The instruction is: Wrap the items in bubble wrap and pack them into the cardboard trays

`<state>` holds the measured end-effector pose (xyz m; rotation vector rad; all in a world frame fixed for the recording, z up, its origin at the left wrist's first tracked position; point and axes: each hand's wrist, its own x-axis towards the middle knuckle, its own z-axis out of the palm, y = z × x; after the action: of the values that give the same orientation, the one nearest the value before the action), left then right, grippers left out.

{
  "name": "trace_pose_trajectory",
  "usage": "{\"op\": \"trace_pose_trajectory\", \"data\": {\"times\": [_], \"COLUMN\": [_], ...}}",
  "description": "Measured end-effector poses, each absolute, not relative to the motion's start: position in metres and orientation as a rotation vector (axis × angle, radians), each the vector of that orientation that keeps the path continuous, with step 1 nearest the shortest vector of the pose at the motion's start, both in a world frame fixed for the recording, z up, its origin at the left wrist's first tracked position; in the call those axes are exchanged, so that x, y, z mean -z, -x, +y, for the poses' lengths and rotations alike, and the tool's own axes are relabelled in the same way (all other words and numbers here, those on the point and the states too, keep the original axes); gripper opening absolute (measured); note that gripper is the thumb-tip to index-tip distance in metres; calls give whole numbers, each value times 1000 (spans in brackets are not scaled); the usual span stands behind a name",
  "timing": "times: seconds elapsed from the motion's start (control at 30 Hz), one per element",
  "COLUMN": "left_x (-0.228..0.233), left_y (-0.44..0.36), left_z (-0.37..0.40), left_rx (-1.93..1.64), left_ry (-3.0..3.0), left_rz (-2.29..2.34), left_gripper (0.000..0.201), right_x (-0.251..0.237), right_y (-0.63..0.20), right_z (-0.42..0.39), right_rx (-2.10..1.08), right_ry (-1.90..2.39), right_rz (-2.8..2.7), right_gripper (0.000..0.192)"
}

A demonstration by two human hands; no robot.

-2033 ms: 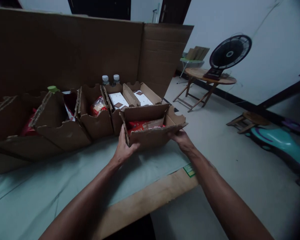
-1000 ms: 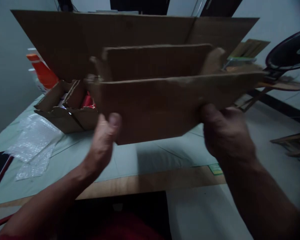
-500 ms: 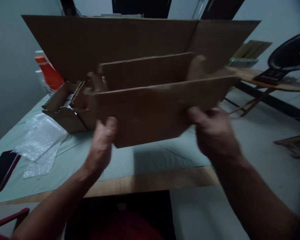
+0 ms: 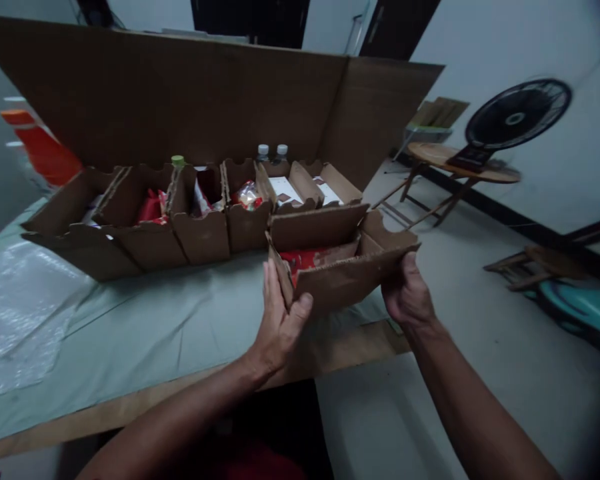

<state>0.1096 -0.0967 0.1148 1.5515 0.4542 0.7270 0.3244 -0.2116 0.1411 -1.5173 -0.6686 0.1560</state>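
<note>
I hold a small open cardboard box (image 4: 347, 277) above the near right corner of the table (image 4: 145, 340). My left hand (image 4: 280, 320) grips its left end, thumb on the front wall. My right hand (image 4: 407, 293) grips its right end. A red packet (image 4: 307, 257) lies inside the box. Behind it a row of similar open cardboard boxes (image 4: 200, 227) stands on the table, filled with red packets, white cartons and a green-capped bottle (image 4: 178, 161).
A tall cardboard sheet (image 4: 205, 100) stands behind the row. Two clear bottles (image 4: 271, 152) rise near it. Bubble wrap (image 4: 15, 313) lies at the table's left. To the right are a round wooden table with a black fan (image 4: 515, 120), stools and a teal ride-on toy (image 4: 580, 303).
The box was lifted close to my face, filling the view, and has now come back down low over the table's near right corner. Both hands stay on its ends.
</note>
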Motion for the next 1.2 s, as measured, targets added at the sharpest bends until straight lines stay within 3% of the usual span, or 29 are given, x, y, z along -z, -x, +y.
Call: {"op": "trace_pose_trajectory", "data": {"times": [0.17, 0.4, 0.6, 0.73, 0.9, 1.2], "left_x": [-89, -71, -47, -45, -41, -8], "left_y": [-140, -141, -166, -190, -210, -210], "left_z": [-149, -157, -111, -112, -125, -110], "left_rx": [-473, -556, -551, -513, -502, -616], "left_ry": [-1596, -1717, -1828, -1938, -1982, -2058], "left_rz": [396, 370, 457, 347, 294, 168], "left_gripper": [101, 86, 72, 46, 38, 27], "right_x": [-98, -74, -35, -3, -15, -60], "right_y": [-385, -431, -339, -271, -305, -458], "right_z": [-245, -267, -324, -331, -304, -275], "right_rx": [-114, 5, 94, 44, -79, -380], "right_ry": [1483, 1513, 1775, 1897, 2032, 1854], "right_rz": [-574, -353, -412, -597, -496, -588], "right_gripper": [80, 89, 59, 82, 49, 54]}}
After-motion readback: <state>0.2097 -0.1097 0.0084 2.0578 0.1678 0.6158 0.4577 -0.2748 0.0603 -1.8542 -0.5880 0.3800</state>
